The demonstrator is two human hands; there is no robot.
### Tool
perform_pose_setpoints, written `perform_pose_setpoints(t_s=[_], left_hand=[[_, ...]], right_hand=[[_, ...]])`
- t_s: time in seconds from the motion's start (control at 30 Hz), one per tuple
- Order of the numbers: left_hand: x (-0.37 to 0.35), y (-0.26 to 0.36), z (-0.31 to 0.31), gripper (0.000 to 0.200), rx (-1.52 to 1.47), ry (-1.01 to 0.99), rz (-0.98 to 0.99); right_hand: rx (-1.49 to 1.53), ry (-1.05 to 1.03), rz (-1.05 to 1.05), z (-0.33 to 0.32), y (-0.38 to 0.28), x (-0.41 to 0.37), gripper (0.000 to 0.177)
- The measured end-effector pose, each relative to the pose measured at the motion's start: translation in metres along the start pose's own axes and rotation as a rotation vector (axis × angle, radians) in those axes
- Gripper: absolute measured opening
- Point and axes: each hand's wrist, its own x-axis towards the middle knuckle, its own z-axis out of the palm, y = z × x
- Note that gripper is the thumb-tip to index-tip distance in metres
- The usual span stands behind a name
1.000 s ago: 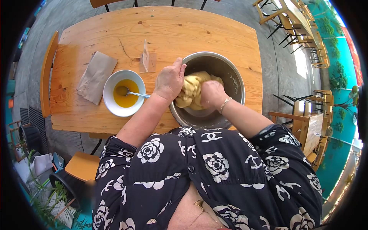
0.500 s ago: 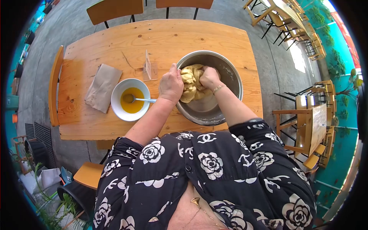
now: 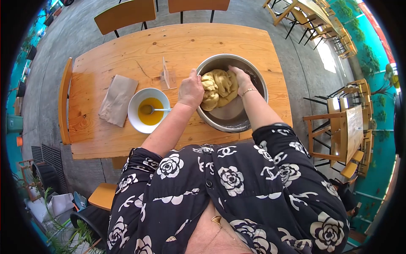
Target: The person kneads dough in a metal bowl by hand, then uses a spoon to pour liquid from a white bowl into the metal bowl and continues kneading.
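Observation:
A lump of pale yellow dough [image 3: 219,87] lies in a steel bowl [image 3: 237,120] on a wooden table [image 3: 127,46]. My left hand [image 3: 191,89] grips the bowl's left rim, its fingers against the dough's left side. My right hand [image 3: 242,79] rests on the dough's far right side, fingers curled round it, a bracelet at the wrist.
Left of the steel bowl stands a white bowl [image 3: 138,120] of yellow liquid with a spoon [image 3: 153,109] in it. A brown paper bag [image 3: 118,100] lies further left. A small clear card stand [image 3: 166,75] is behind. Wooden chairs [image 3: 125,13] surround the table.
My right hand has moved from the near middle of the dough to its far right side. The dough has been pushed toward the bowl's far side. My left hand stays at the rim.

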Motion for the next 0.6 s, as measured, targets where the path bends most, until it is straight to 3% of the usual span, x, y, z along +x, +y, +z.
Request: perform_pose_setpoints(t_s=[0.13, 0.2, 0.33, 0.4, 0.43, 0.47, 0.53, 0.6], left_hand=[[-0.001, 0.004, 0.000, 0.033, 0.017, 0.045, -0.023], [-0.007, 0.003, -0.001, 0.032, 0.021, 0.053, -0.044], [-0.008, -0.003, 0.007, 0.031, -0.030, 0.123, -0.009], [-0.009, 0.000, 0.003, 0.030, -0.035, 0.108, -0.029], [-0.008, 0.000, 0.002, 0.029, -0.029, 0.111, -0.020], [-0.008, 0.000, 0.003, 0.029, -0.023, 0.111, -0.012], [-0.010, 0.000, 0.004, 0.028, -0.013, 0.107, -0.002], [-0.010, 0.002, 0.003, 0.029, -0.006, 0.103, 0.005]], right_hand=[[-0.389, -0.234, -0.166, 0.014, -0.018, -0.033, 0.053], [-0.825, -0.320, -0.297, 0.018, -0.033, -0.047, 0.057], [-1.564, -0.173, -0.688, 0.032, -0.032, -0.121, 0.059], [-1.725, -0.152, -0.672, 0.038, -0.023, -0.172, 0.057], [-1.830, -0.157, -0.763, 0.033, -0.009, -0.178, 0.055], [-1.812, -0.172, -0.963, 0.023, 0.009, -0.181, 0.038], [-1.831, -0.321, -0.976, 0.017, 0.030, -0.184, 0.016], [-1.827, -0.291, -0.902, 0.017, 0.045, -0.166, 0.015]])
